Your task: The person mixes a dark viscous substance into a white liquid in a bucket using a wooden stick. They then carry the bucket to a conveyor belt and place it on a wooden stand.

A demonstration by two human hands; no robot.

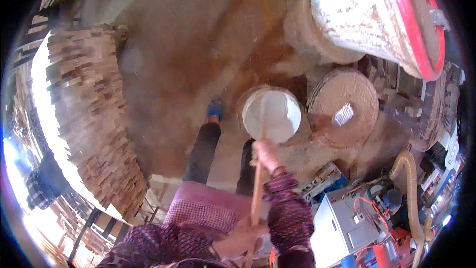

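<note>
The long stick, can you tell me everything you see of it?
The long stick is straight, light brown and looks wooden. It slants away from the person. The right hand grips it partway along, the left hand nearer the body. Its blurred far end shows within the opening of the round bucket.

The stick is made of smooth, matt wood; rough wood is seen in the blocks. Smooth plastic is suggested by the bucket. The tub is crusted with dull grime, the floor coated in matt dust. Patterned cloth is seen in the sleeve.
</note>
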